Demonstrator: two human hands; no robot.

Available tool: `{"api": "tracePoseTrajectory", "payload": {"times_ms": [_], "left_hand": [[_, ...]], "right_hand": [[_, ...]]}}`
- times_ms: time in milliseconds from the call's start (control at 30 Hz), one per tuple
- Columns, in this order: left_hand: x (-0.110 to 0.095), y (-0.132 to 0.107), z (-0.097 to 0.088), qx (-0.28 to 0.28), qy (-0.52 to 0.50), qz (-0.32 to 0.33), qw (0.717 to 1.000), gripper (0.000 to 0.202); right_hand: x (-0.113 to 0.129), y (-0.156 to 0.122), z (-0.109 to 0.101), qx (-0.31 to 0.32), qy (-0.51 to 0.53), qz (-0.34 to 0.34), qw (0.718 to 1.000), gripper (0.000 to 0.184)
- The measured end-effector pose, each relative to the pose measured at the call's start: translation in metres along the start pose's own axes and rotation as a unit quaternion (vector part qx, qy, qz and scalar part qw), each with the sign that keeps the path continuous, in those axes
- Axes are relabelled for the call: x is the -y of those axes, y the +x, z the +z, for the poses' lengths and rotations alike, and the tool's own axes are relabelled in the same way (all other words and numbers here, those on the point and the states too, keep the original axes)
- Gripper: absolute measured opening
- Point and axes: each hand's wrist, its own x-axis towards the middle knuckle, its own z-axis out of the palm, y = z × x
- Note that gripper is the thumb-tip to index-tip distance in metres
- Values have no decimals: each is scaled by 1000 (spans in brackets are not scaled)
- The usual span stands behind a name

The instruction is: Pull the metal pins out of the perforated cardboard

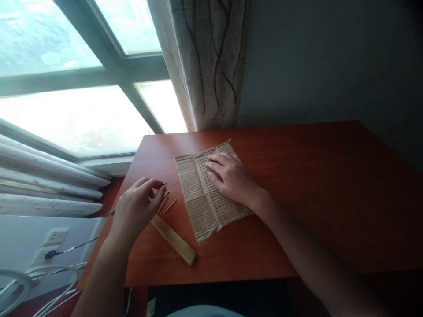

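Observation:
My left hand (137,204) is closed in a pinch, thumb against fingertips, with a thin metal nail showing between them. Just below those fingertips, several loose nails (170,207) lie on the desk. A flat wooden handle (175,241) runs out from under my left wrist; its other end is hidden behind the hand, where a small dark tip (113,211) shows. My right hand (231,176) rests on a creased piece of corrugated cardboard (194,193), fingers stretched out. Rows of small holes cover the cardboard's middle and right part, partly under that hand.
The reddish-brown wooden desk (313,189) stands against a window (89,114) and a patterned curtain (211,66). White cables (62,286) and a wall socket (56,236) are at the lower left. A pale rounded shape (205,311) sits at the front edge.

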Motion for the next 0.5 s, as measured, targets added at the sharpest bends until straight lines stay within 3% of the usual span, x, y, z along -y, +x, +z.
{"api": "tracePoseTrajectory", "payload": {"times_ms": [367, 500], "left_hand": [[-14, -13, 7, -6, -71, 21, 997, 25], [-25, -15, 13, 35, -141, 32, 989, 26]], "right_hand": [[1, 0, 0, -6, 7, 6, 1000, 30], [0, 1, 0, -10, 15, 9, 1000, 30]]}}
